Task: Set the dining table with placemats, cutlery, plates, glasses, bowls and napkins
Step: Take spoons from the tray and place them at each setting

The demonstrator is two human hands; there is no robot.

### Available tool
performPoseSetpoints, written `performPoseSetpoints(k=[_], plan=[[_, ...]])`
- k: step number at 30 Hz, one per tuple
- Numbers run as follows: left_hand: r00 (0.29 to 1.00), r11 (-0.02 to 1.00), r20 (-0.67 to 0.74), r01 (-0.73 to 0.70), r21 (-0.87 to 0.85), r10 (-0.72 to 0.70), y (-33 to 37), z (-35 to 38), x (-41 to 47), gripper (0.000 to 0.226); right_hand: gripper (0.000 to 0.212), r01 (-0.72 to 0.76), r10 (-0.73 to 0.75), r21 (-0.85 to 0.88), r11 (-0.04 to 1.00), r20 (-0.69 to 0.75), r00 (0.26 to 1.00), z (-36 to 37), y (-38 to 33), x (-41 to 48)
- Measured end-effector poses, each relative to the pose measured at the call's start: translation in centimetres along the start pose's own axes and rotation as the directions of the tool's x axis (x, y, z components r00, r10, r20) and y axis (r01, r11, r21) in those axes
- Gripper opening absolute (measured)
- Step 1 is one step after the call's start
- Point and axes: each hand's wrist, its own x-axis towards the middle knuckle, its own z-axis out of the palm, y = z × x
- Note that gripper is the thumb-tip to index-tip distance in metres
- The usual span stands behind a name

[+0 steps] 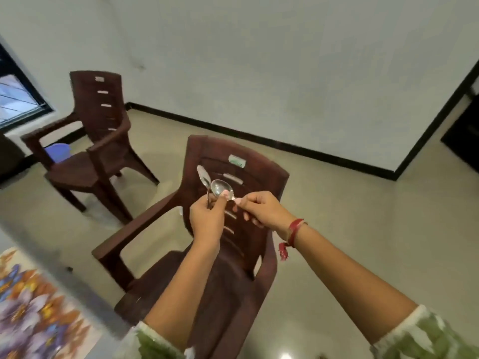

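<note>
Both hands are raised over a brown plastic chair (228, 281). My left hand (207, 218) grips the handles of shiny metal cutlery: one spoon (202, 176) stands upright above the fist. A second spoon (220, 188) has its bowl facing the camera. My right hand (261, 211) pinches that second spoon by its neck, between thumb and forefinger. The two hands almost touch. A floral placemat (28, 304) in purple and orange lies on the grey table (85, 301) at the lower left.
A second brown plastic chair (88, 151) stands at the left, with a blue plastic tub (58, 151) behind it. A dark-framed window (18, 97) is at the far left. A white wall with black skirting runs behind, and a dark doorway (466, 130) opens at right.
</note>
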Motion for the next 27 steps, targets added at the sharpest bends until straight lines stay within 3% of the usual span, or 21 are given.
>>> performPoseSetpoints(k=[4, 11, 17, 22, 27], plan=[[0.994, 0.997, -0.113, -0.011, -0.079, 0.002, 1.9, 9.0, 4.0, 0.026, 0.027, 0.048, -0.047, -0.058, 0.997, 0.021, 0.999, -9.6, 0.0, 5.1], [0.968, 0.99, -0.247, -0.069, -0.124, 0.036, 5.7, 20.3, 11.5, 0.026, 0.022, 0.106, -0.107, 0.016, 0.994, 0.161, 0.981, -21.3, -2.3, 15.9], [0.919, 0.977, -0.394, -0.107, -0.185, 0.026, 6.3, 25.3, 20.0, 0.029, 0.02, 0.047, -0.091, 0.138, 0.989, 0.333, 0.939, -24.0, -2.4, 26.8], [0.873, 0.975, -0.488, -0.096, -0.2, -0.014, 6.0, 27.0, 29.8, 0.031, 0.021, 0.0, -0.064, 0.137, 0.991, 0.46, 0.886, -25.3, -4.4, 37.7], [0.776, 0.98, -0.63, -0.112, -0.167, -0.018, 7.7, 25.6, 37.5, 0.034, 0.012, -0.01, -0.049, 0.104, 0.995, 0.551, 0.833, -23.6, -8.3, 47.6]])
